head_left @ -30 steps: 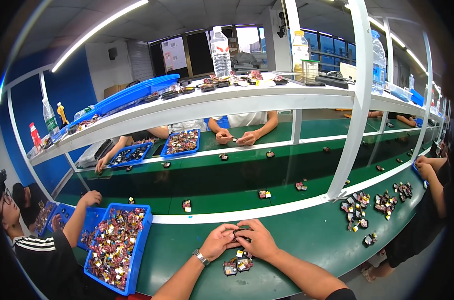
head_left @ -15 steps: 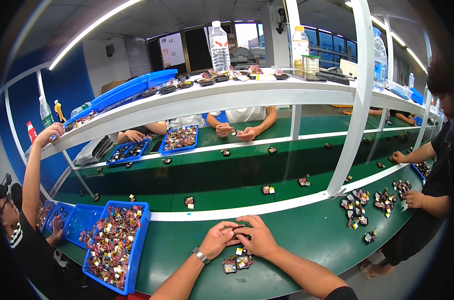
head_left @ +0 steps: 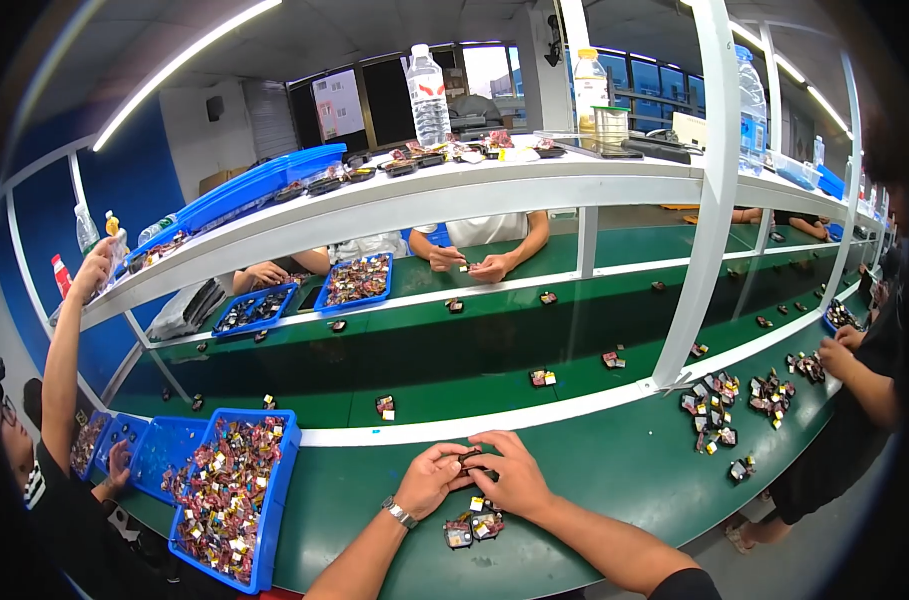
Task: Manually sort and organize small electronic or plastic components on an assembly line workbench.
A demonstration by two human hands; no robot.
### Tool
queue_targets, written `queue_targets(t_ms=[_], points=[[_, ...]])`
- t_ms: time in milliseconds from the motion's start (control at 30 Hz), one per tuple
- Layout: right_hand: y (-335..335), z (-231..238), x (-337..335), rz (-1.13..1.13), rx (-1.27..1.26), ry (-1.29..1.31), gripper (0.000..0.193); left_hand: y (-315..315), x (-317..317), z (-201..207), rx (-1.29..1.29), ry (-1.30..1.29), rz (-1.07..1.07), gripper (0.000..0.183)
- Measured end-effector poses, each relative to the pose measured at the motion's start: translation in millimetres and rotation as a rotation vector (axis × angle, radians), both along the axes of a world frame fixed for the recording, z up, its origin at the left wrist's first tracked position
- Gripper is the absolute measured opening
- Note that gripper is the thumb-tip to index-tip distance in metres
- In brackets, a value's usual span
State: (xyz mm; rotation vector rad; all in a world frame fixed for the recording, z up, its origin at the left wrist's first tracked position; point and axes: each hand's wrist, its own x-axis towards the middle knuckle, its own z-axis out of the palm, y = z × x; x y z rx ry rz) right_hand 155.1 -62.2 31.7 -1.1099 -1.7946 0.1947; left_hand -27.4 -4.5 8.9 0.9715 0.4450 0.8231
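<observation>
Dark part: between the left hand and right hand, over the worktop; mostly covered, so its long axis cannot be told.
Hands: together, fingers pinched on the part from left and right; neither is nearer.
Black units: on the worktop, just on the near side of the hands.
Blue tray: farther left, nearer the left hand.
</observation>
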Motion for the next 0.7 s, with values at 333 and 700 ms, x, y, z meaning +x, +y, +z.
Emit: queue_targets(t_ms=[333, 700], points=[[4.6, -6.8, -3.0, 0.029, -0.026, 0.082, 0.018, 1.2, -2.1, -4.3, -0.032, 0.002, -0.011, 0.023], [2.6, -3.2, -3.4, 0.091, -0.117, 0.105, 0.023, -4.8, 2.3, -0.3, 0.041, 0.007, 0.085, 0.024]])
